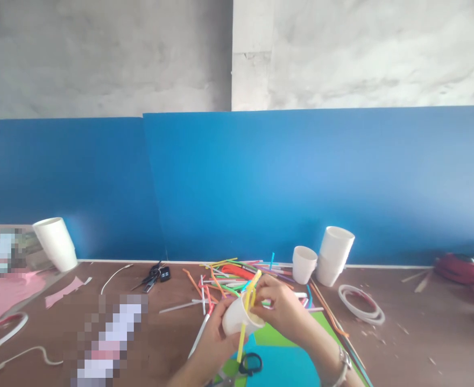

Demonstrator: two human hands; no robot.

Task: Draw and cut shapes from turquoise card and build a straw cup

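Observation:
My left hand [214, 341] is wrapped round a white paper cup [233, 316], which is tilted with its mouth towards the right. A yellow straw [254, 280] stands out of the cup's mouth, and a yellow length [241, 344] sticks out below the cup's side. At the mouth, my right hand [279, 303] is closed with its fingertips on the yellow straw. Those fingers partly hide the cup's inside. Black-handled scissors [251, 364] lie beneath the hands on blue and green paper sheets [285, 365].
A pile of coloured straws [220, 279] lies behind the cup. Right of it stand a small white cup [304, 264], a cup stack [335, 255] and a tape roll [361, 305]. Keys [156, 274] and another cup stack [57, 244] are left. A blue partition [261, 188] rises behind.

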